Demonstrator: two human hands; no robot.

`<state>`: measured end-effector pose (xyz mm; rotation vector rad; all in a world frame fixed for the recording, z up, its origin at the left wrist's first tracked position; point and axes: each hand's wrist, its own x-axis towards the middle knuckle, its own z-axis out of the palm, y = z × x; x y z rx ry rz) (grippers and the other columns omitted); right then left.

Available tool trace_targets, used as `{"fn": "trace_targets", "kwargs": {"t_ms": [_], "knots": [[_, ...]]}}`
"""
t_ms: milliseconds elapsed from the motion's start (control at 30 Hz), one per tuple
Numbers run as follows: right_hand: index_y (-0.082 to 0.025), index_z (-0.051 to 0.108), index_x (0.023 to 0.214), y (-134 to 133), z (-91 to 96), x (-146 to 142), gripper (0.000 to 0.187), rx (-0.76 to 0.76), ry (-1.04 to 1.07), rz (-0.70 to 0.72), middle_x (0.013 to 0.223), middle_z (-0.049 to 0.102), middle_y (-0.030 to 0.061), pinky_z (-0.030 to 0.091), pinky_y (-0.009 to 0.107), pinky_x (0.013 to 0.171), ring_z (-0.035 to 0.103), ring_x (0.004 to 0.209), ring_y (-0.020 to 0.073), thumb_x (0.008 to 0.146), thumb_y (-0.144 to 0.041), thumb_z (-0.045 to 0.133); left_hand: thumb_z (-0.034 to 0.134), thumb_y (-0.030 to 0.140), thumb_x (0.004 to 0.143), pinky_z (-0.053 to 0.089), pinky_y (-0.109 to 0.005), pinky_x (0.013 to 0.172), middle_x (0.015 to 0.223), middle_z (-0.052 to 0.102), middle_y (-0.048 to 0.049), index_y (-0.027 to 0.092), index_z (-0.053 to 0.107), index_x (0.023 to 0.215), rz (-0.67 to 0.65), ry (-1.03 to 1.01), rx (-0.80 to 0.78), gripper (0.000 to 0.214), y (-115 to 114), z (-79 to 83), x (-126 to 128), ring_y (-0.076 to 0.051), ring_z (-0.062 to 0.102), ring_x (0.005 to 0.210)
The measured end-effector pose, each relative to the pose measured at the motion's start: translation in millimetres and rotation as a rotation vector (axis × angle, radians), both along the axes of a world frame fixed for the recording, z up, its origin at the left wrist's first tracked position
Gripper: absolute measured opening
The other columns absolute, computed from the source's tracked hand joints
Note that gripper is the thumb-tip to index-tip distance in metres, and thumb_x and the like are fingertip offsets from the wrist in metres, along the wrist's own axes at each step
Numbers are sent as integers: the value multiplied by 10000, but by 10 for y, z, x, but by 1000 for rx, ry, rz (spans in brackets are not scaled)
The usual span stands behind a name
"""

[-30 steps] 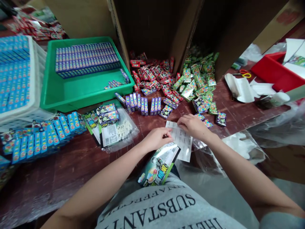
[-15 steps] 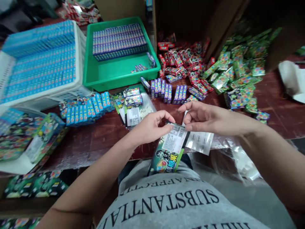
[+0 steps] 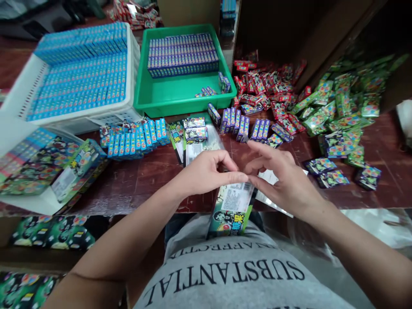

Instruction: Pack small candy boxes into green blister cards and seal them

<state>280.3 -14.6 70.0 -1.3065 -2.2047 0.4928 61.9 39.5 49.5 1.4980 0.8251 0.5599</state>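
My left hand [image 3: 206,171] pinches the top edge of a green printed packet [image 3: 232,209] that stands against my shirt at the table's front edge. My right hand [image 3: 283,178] hovers beside it with fingers spread, its thumb tip meeting my left fingertips above the packet's white label. A clear label sheet [image 3: 268,178] lies partly hidden under my right hand. Purple candy boxes [image 3: 238,124] stand in a row just beyond my hands.
A green tray [image 3: 174,96] holds rows of purple boxes, and a white crate [image 3: 80,116] holds blue boxes. Loose blue boxes [image 3: 135,137], red packs [image 3: 267,86] and green packs [image 3: 337,103] cover the far table. Printed cartons [image 3: 48,167] lie at left. Clear plastic bags lie at right.
The view has shifted left and down. My right hand let go of the label sheet and opened its fingers; my left hand kept its pinch on the packet's top.
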Motion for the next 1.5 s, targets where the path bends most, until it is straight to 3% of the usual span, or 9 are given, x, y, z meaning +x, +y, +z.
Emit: {"fn": "trace_targets", "kwargs": {"t_ms": [133, 267, 400, 500, 733, 1100, 1200, 1367, 1500], "knots": [[-333, 153, 1617, 51, -64, -182, 781, -93, 55, 63, 1124, 758, 34, 442, 494, 956, 680, 1049, 264, 987, -249, 608, 830, 287, 764, 536, -266, 671, 854, 700, -31, 166, 631, 876, -87, 3, 28, 258, 80, 101, -214, -155, 672, 781], [-359, 345, 1565, 119, -101, -288, 693, -153, 318, 46, 1342, 650, 60, 454, 477, 1038, 616, 1200, 261, 953, -308, 667, 770, 186, 800, 583, -317, 817, 1068, 734, -55, 240, 653, 1271, -121, 69, 44, 488, 110, 261, -890, -210, 704, 1005], [-337, 698, 1169, 134, -206, -399, 260, -293, 785, -226, 1207, 657, 27, 478, 377, 986, 621, 1117, 213, 911, -331, 726, 797, 229, 814, 583, -279, 798, 1114, 723, -45, 270, 661, 1326, 399, 90, 107, 531, -158, 254, -1684, -198, 683, 970], [-282, 745, 883, 143, -321, -628, 95, -575, 1011, -319, 1139, 668, 0, 470, 309, 921, 609, 1018, 168, 851, -355, 797, 803, 249, 830, 567, -246, 800, 1126, 679, -39, 266, 631, 1352, 754, 42, 145, 550, -485, 112, -1962, -176, 644, 972], [-243, 770, 837, 181, -409, -1298, 220, -1048, 1217, -328, 916, 688, -20, 462, 233, 763, 568, 811, 108, 736, -393, 894, 826, 233, 805, 534, -190, 737, 1015, 612, 6, 312, 649, 1273, 1045, -59, 156, 506, -971, -245, -2028, -122, 600, 862], [-212, 703, 780, 272, -445, -1679, 261, -1080, 1069, -218, 871, 696, -19, 485, 264, 777, 601, 795, 135, 722, -372, 901, 817, 257, 811, 568, -239, 743, 1036, 656, -2, 289, 602, 1205, 1171, -79, 74, 450, -1355, -344, -2283, -141, 645, 847], [-215, 675, 787, 330, -450, -1720, 255, -972, 990, -175, 895, 690, -22, 485, 253, 768, 602, 812, 132, 753, -365, 879, 822, 235, 805, 589, -264, 777, 1158, 671, -14, 288, 590, 1131, 1144, -124, 16, 403, -1488, -402, -2293, -164, 675, 951], [-219, 668, 820, 527, -282, -1753, 268, -901, 745, 26, 939, 731, 15, 537, 285, 723, 647, 801, 153, 777, -415, 845, 812, 267, 813, 592, -362, 902, 1111, 726, -69, 194, 578, 822, 770, 0, -46, 245, -1395, -396, -2075, -213, 706, 1039], [-210, 692, 829, 723, -70, -1797, 238, -864, 481, 371, 936, 741, 29, 544, 307, 747, 665, 839, 168, 813, -415, 811, 880, 282, 734, 607, -332, 833, 1428, 594, -107, 258, 556, 1253, 707, -215, 72, 612, -893, -283, -1720, -218, 704, 1073]]}}
